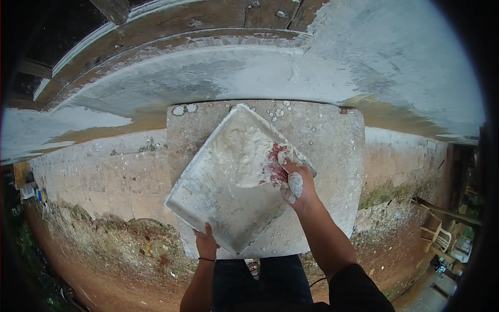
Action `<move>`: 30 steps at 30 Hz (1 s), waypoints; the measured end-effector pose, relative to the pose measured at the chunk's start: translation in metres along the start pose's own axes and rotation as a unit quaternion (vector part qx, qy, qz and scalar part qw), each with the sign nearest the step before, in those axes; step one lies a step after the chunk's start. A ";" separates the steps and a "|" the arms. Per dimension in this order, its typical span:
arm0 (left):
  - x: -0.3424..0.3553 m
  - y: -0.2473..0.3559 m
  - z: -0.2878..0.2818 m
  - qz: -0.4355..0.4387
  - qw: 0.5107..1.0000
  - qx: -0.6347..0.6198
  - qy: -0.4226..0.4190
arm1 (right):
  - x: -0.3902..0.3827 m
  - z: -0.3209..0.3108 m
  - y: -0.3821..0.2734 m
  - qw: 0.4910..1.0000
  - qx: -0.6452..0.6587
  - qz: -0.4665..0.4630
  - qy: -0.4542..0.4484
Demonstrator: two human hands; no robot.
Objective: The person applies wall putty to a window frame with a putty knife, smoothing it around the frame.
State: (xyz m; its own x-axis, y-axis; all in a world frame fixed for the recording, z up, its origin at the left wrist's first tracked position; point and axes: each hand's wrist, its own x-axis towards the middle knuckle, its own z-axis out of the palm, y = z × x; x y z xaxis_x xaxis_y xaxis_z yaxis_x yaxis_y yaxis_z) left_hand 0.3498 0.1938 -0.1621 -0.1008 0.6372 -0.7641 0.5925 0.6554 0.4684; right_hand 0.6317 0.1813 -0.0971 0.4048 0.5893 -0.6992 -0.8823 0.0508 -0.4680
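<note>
A white rectangular tray [205, 196] lies turned cornerwise on a flat, speckled board [335, 156]. Wet off-white plaster [240, 148] is heaped toward its far corner, and a thin smear coats the rest. My left hand [206, 242] grips the near left edge, thumb over the rim, with the fingers partly hidden. Over the right side of the tray, my right hand [294, 182] is closed on a red plaster-smeared tool [274, 165]; its exact kind cannot be made out. White plaster covers several of my right fingers.
Beyond the board rises a wall [291, 70] with patchy white and grey plaster, below a weathered wooden frame [208, 18]. A mossy masonry ledge [104, 177] runs along both sides. At the far right stands a wooden chair [441, 236] amid clutter.
</note>
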 end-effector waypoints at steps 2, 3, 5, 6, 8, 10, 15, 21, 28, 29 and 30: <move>0.016 -0.016 -0.005 -0.010 0.998 -0.055 -0.010 | -0.012 0.006 0.000 1.000 -0.014 -0.026 -0.007; 0.018 -0.017 -0.003 -0.001 0.998 -0.059 -0.018 | -0.019 0.006 -0.004 0.998 -0.031 -0.051 -0.006; 0.020 -0.013 0.000 -0.095 0.991 -0.092 -0.004 | -0.031 0.004 -0.010 0.995 -0.051 -0.083 -0.010; 0.015 -0.009 0.001 -0.098 0.989 -0.104 -0.028 | -0.036 -0.002 -0.012 0.996 -0.043 -0.083 -0.010; 0.034 -0.069 -0.010 0.005 0.994 -0.060 0.089 | -0.051 0.015 -0.009 0.996 -0.029 -0.079 -0.039; 0.024 -0.061 -0.001 0.096 0.978 -0.010 0.185 | -0.067 0.016 -0.012 0.997 0.009 -0.075 -0.002; -0.121 0.072 0.010 0.300 0.952 0.005 0.059 | -0.104 0.027 -0.019 0.995 0.054 -0.078 -0.019; -0.183 0.145 0.019 0.253 0.938 -0.177 -0.160 | -0.129 0.034 -0.023 0.990 0.085 -0.066 -0.086; -0.219 0.186 0.016 0.211 0.908 -0.288 -0.218 | -0.156 0.049 -0.039 0.990 0.064 -0.091 -0.090; -0.222 0.188 0.017 0.202 0.905 -0.299 -0.225 | -0.159 0.047 -0.041 0.989 0.065 -0.094 -0.092; -0.227 0.190 0.017 0.207 0.904 -0.299 -0.226 | -0.163 0.046 -0.042 0.989 0.056 -0.097 -0.100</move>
State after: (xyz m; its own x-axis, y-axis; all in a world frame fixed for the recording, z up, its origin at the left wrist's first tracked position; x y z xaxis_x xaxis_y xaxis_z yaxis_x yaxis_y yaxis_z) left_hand 0.4988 0.1673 0.0931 0.4478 0.7359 -0.5078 -0.0467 0.5864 0.8087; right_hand 0.5915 0.1203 0.0611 0.5232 0.7063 -0.4769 -0.8185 0.2607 -0.5119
